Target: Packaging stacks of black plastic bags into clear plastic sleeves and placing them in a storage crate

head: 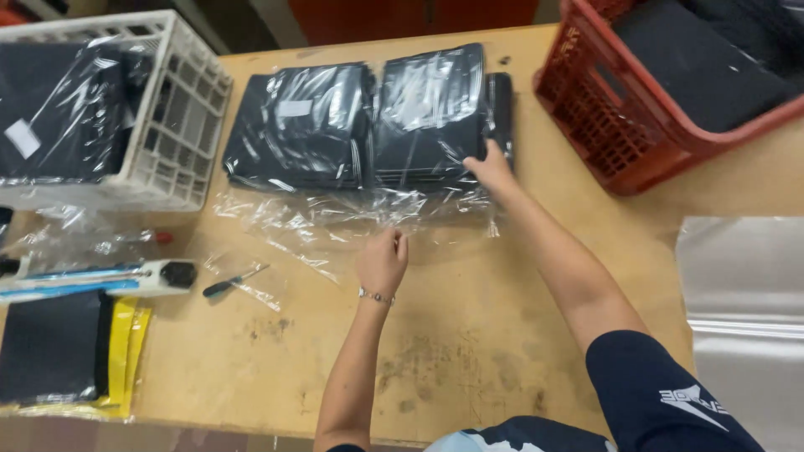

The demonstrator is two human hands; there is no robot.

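Observation:
Two stacks of folded black cloth in clear plastic bags lie side by side at the far middle of the wooden table: a left stack (pixel 297 125) and a right stack (pixel 431 113). The loose open flaps of clear plastic (pixel 335 219) spread toward me in front of them. My left hand (pixel 383 261), with a thin bracelet on the wrist, pinches the near edge of this plastic. My right hand (pixel 490 170) reaches to the right stack's near right corner and grips it there, fingers partly under the plastic.
A white crate (pixel 180 125) holding bagged black cloth stands at the far left, a red crate (pixel 628 125) with black cloth at the far right. A heat sealer (pixel 100 278), a small screwdriver (pixel 233 282), a black-and-yellow packet (pixel 63 351) and a shiny plastic sheet (pixel 745 310) lie around.

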